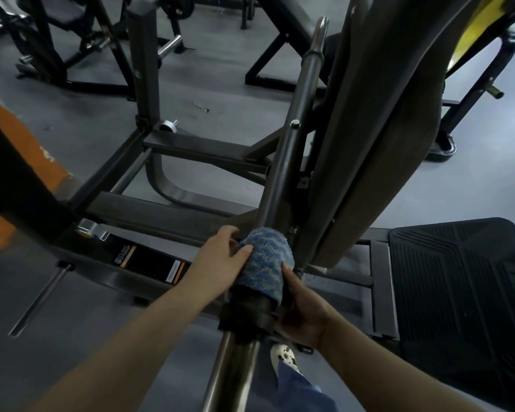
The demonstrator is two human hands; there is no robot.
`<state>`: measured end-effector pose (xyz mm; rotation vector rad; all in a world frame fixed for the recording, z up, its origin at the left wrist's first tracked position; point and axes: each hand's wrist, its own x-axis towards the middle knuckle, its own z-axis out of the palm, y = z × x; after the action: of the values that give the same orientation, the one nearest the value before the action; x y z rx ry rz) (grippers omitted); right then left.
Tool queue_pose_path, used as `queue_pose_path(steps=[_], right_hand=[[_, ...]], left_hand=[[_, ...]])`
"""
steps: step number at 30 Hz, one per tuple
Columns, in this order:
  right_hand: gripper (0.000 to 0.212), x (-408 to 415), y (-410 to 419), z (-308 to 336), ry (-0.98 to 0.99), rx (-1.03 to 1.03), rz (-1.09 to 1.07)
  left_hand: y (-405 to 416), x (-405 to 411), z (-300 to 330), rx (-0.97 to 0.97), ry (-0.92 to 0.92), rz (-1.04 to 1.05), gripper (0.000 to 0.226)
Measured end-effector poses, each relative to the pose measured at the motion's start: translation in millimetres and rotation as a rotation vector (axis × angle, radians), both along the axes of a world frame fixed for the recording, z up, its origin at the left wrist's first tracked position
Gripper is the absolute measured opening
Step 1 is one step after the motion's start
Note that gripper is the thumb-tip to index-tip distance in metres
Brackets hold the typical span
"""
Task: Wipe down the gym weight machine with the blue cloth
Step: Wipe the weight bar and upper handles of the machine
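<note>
Blue cloth (264,259) wraps bar (283,162) w/ both hands' grip clamped on it: left hand (217,263) beside, right hand (302,310) just below.

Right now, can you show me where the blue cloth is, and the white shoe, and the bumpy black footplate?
blue cloth (265,258), head view, middle of the striped fabric wrapped round the bar.
white shoe (284,356), head view, its holed top.
black footplate (458,281), head view, centre of the ribbed surface.

We see a ribbed black mat (458,286) at the floor's (72,114) right edge, a white shoe (284,356) near bottom, other racks (57,40) top left.
</note>
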<state>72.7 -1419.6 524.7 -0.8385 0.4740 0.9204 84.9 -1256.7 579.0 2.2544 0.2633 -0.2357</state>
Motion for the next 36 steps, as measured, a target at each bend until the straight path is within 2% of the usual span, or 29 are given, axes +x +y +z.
queue_pose_path(steps=[3, 6, 9, 11, 13, 15, 19, 21, 23, 27, 31, 36], right_hand=[[0.069, -3, 2, -4, -0.003, -0.058, -0.025], [0.061, -4, 4, 6, -0.013, -0.037, -0.053], [0.052, 12, 3, 18, -0.111, -0.112, -0.142], [0.032, 31, 4, 26, -0.203, -0.200, -0.176], [0.018, 50, 7, 39, -0.264, -0.264, -0.181], [0.015, 67, 13, 52, -0.325, -0.326, -0.181], [0.022, 92, 21, 53, -0.372, -0.476, -0.173], [0.021, 97, 24, 49, -0.364, -0.540, -0.158], [0.012, 96, 25, 46, -0.392, -0.590, -0.106], [0.019, 81, 22, 42, -0.462, -0.678, 0.049], [0.035, 59, 20, 41, -0.462, -0.696, 0.226], [0.046, 20, 12, 46, -0.513, -0.679, 0.373]], left_hand=[[-24, 0, 15, 0.276, 0.067, -0.145, 0.071], [-46, 1, 18, 0.342, 0.209, -0.167, 0.093], [-47, 15, 11, 0.216, 0.279, -0.074, 0.099], [-44, 33, 5, 0.073, 0.321, -0.035, 0.096], [-41, 51, 3, -0.060, 0.287, -0.029, 0.078], [-39, 63, 7, -0.145, 0.254, -0.022, 0.058], [-35, 81, 9, -0.215, 0.325, 0.086, 0.068], [-34, 85, 10, -0.105, 0.324, 0.120, 0.061], [-35, 81, 11, -0.053, 0.200, 0.167, 0.050], [-40, 65, 12, -0.053, 0.193, 0.047, 0.060], [-36, 50, 13, -0.025, 0.267, -0.042, 0.073], [-23, 16, 10, -0.025, 0.398, -0.115, 0.072]])
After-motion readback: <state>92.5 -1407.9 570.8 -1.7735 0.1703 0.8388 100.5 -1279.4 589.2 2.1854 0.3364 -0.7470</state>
